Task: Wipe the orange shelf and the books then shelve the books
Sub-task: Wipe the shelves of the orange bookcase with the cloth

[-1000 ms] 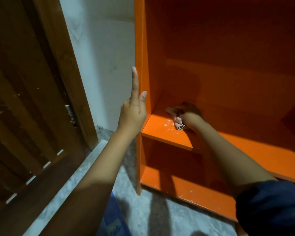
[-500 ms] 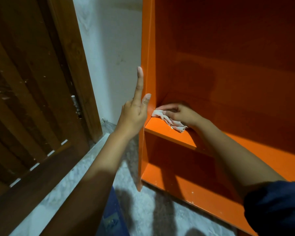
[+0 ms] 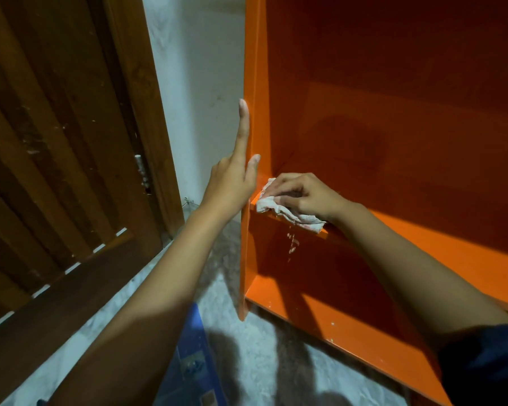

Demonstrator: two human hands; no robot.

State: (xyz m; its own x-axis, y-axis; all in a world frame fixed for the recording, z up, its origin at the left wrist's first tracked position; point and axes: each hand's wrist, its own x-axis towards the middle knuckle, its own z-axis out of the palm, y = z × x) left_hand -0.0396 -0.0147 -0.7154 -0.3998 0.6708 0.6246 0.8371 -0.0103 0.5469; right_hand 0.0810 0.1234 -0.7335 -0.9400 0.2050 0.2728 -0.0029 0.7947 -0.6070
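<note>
Both hands are engaged at the left front corner of the orange shelf [image 3: 393,127]. The right hand [image 3: 298,194] is pressing a white rag [image 3: 279,210] flat against the middle board, fingers curled over the cloth, which is overhanging the board's front edge. The left hand [image 3: 235,177] is open, fingers extended, bracing the outer face of the left side panel. Pale dust crumbs [image 3: 292,244] are falling below the front edge toward the bottom board. In my judgement the stroke should be carrying debris fully over the edge, with even pressure into the corner; the bottom board will then need wiping. No books are in view.
</note>
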